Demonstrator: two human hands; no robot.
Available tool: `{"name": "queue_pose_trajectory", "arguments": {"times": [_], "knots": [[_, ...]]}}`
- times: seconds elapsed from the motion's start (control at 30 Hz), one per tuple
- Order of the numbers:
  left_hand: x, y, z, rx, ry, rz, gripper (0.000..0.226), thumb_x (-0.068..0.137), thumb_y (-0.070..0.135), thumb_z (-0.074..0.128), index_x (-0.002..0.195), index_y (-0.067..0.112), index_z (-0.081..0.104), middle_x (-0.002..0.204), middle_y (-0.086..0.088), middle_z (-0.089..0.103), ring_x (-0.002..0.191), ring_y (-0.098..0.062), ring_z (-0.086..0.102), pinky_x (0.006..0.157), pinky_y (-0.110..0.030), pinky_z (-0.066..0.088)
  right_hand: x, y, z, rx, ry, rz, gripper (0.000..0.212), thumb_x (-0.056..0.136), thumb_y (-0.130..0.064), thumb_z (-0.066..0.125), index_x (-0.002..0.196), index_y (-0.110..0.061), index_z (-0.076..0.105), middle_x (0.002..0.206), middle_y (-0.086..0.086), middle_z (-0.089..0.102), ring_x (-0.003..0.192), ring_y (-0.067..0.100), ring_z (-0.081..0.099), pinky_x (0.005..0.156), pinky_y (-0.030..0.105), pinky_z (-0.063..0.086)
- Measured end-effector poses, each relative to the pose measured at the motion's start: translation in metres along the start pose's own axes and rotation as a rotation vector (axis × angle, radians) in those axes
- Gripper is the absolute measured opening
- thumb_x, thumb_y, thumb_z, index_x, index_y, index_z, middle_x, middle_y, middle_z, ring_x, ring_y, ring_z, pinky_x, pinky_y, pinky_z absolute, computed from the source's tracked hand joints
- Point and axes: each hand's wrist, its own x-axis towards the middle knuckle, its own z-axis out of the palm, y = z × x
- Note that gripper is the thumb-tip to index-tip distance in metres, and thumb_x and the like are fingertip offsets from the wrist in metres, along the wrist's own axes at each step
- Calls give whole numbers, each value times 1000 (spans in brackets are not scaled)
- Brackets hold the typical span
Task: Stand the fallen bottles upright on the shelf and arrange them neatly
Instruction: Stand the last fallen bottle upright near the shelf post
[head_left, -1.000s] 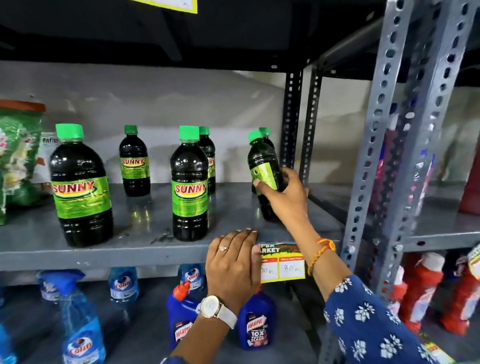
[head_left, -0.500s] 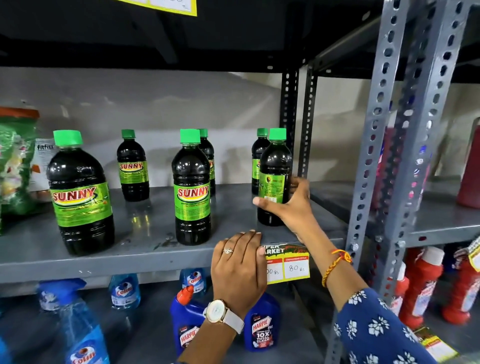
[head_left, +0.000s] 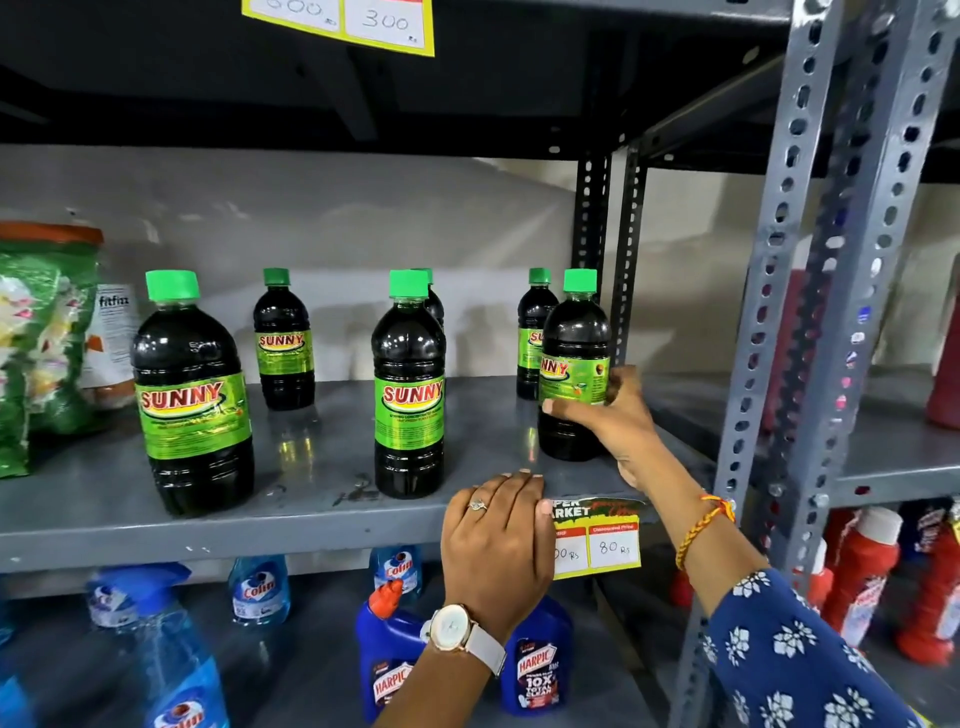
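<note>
Several dark Sunny bottles with green caps stand upright on the grey shelf. My right hand grips the rightmost front bottle around its label; the bottle stands upright on the shelf near the right post. Right behind it stands a smaller bottle. A middle front bottle, with another partly hidden behind it, a large left bottle and a small back bottle stand apart. My left hand lies flat on the shelf's front edge, holding nothing.
Green packets fill the shelf's left end. A price tag hangs on the front edge. Blue spray and cleaner bottles sit on the lower shelf, red bottles at the right. Perforated steel posts bound the bay.
The bottle in my right hand went from tilted to upright and now rests on the shelf, its label turned more to the front. My left hand stayed on the shelf edge.
</note>
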Motion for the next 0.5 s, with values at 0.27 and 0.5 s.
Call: {"name": "queue_pose_trajectory", "arguments": {"times": [0.27, 0.5], "knots": [[-1, -4, 7, -16, 63, 35, 34, 95, 28, 40, 96, 15, 72, 98, 1, 72, 92, -16, 64, 85, -32, 39, 2, -8, -1, -184, -24, -39, 76, 43, -45, 88, 107, -25, 52, 119, 5, 55, 114, 19, 53, 102, 39, 43], [-1, -5, 8, -7, 78, 54, 32, 92, 27, 44, 96, 15, 73, 98, 1, 72, 91, -16, 65, 83, -31, 39, -5, -16, -2, -216, -21, -77, 63, 64, -18, 82, 117, -19, 48, 117, 5, 64, 107, 21, 59, 97, 39, 46]]}}
